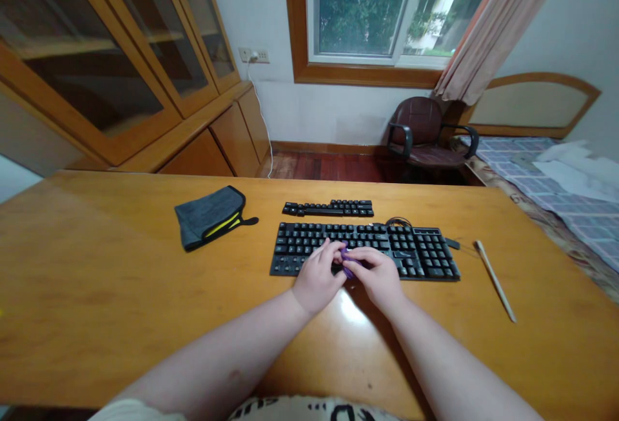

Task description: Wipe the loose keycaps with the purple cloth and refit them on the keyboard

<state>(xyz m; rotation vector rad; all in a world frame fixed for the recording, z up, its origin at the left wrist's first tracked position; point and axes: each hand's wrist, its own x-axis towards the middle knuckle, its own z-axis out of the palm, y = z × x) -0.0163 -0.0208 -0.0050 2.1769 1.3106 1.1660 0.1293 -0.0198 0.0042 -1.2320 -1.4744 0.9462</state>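
Observation:
A small purple piece point(346, 261), soft-looking and of a kind I cannot make out, is pinched between the fingers of both hands. My left hand point(316, 277) grips it from the left, fingers curled. From the right, my right hand point(381, 277) closes thumb and fingertips on it. Both hands are over the front middle of a black keyboard point(428, 250), hiding part of its lower rows. At the keyboard's front left, keycaps are off and the bare switches show. Behind it, loose black keycaps point(333, 209) lie in neat rows.
On the wooden table point(120, 292), a folded grey cloth point(207, 220) with yellow inside lies left of the keyboard. To the right is a thin pale stick-like tool point(496, 282). The keyboard's cable point(399, 222) is bunched behind it. An office chair point(425, 134) stands beyond the table.

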